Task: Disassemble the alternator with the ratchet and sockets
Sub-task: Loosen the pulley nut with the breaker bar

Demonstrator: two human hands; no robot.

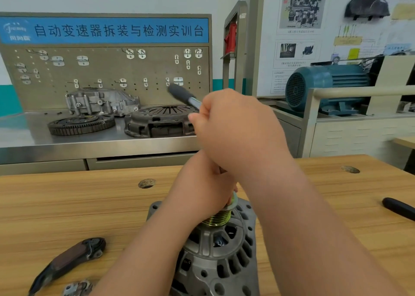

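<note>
The grey alternator [222, 253] stands on the wooden table [67, 206], its ribbed brass-coloured pulley [219, 218] facing up. My left hand [202, 192] grips the top of the pulley from above. My right hand [235, 129] is raised above it and holds the ratchet, whose dark handle [182, 93] sticks out up and to the left. The ratchet head and any socket are hidden behind my hands.
A dark flat part [67, 262] and a small metal piece [76, 288] lie at the table's front left. A black handle [398, 208] lies at the right edge. Behind stand a steel bench with a flywheel [80, 125], clutch cover [157, 120] and housing, and a teal motor [325, 86].
</note>
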